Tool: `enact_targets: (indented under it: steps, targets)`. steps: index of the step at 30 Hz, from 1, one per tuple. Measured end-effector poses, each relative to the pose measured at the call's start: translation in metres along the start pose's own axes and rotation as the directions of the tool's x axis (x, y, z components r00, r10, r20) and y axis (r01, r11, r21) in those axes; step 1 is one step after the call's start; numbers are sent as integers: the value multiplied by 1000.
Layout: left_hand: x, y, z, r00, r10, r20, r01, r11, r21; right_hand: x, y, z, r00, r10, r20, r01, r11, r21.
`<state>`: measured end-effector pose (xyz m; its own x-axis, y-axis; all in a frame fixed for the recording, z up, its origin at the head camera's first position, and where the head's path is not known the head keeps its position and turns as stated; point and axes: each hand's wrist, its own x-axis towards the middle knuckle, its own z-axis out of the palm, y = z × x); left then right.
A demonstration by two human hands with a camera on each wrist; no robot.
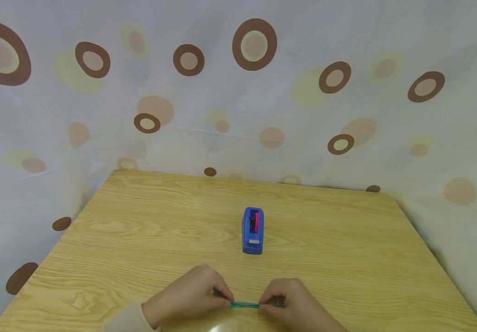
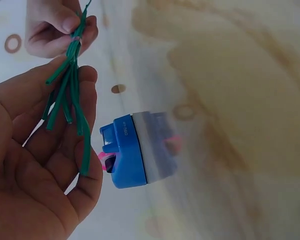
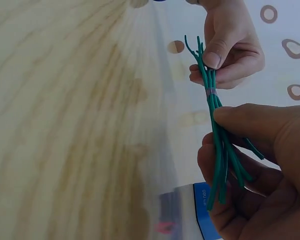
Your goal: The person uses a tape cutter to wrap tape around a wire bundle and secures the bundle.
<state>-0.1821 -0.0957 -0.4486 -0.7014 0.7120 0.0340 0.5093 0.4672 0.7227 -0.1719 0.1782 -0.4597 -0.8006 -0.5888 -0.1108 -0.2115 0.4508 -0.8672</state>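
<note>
Between the two hands, low over the table, stretches a bundle of thin green strips. A narrow band, looking like clear tape, wraps its middle. My left hand pinches one end between thumb and fingers, and my right hand pinches the other. In the left wrist view, loose strip ends fan out over the left fingers. The strips also spread past the right thumb across the curled right fingers. Beyond the hands stands a blue tape dispenser with a pink roll centre.
The wood-grain table reaches back to a pale curtain printed with brown rings and spots. This cloth hangs along the table's back and both sides. A bright glare patch lies on the table's near edge.
</note>
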Motion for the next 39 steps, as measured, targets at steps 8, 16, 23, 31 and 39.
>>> enact_targets:
  steps: [8, 16, 23, 31, 39]
  targets:
    - [-1, -1, 2, 999, -14, 47, 13, 1000, 18, -1, 4, 5, 999, -17, 33, 18, 999, -51]
    - [-2, -1, 3, 998, -34, 58, 29, 997, 71, 1, 7, 7, 999, -17, 45, 21, 995, -93]
    - [-2, -3, 3, 996, -40, 73, 32, 993, 113, 3, 6, 9, 995, 60, 80, -52, 994, -96]
    - [-3, -3, 5, 990, -91, 110, 73, 985, 158, 4, 6, 10, 991, 77, 105, -66, 993, -102]
    - [-2, -2, 6, 984, -133, 122, 110, 978, 179, 5, 5, 11, 988, 95, 124, -80, 989, -122]
